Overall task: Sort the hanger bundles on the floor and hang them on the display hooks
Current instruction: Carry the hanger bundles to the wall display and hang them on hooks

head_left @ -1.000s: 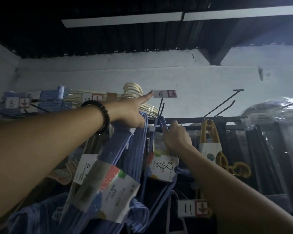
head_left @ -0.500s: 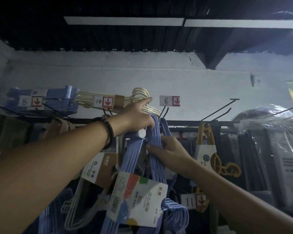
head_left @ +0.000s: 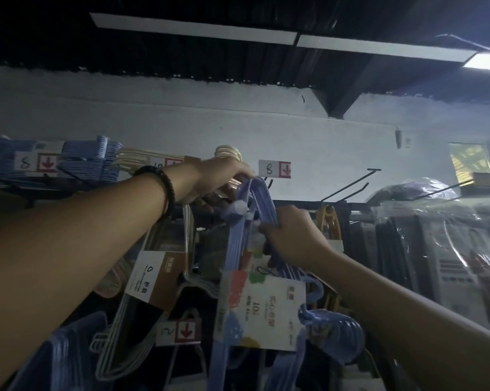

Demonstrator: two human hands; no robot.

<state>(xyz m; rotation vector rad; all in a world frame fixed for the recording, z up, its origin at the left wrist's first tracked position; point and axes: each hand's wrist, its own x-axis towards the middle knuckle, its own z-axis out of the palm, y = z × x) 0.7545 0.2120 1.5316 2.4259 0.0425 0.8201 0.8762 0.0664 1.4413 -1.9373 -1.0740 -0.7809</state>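
Hook tag point(head_left: 275, 169) w/ red arrow reads "8"; left tag point(head_left: 35, 163) also "8". Blue bundle's card point(head_left: 262, 309) shows "10"; brown card point(head_left: 156, 277) has handwritten "0".

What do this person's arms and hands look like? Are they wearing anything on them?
Both forearms are bare, with no sleeves in view. The left hand and right hand wear no gloves. The only thing worn is a dark ribbed bracelet, beaded or braided, around the left wrist.
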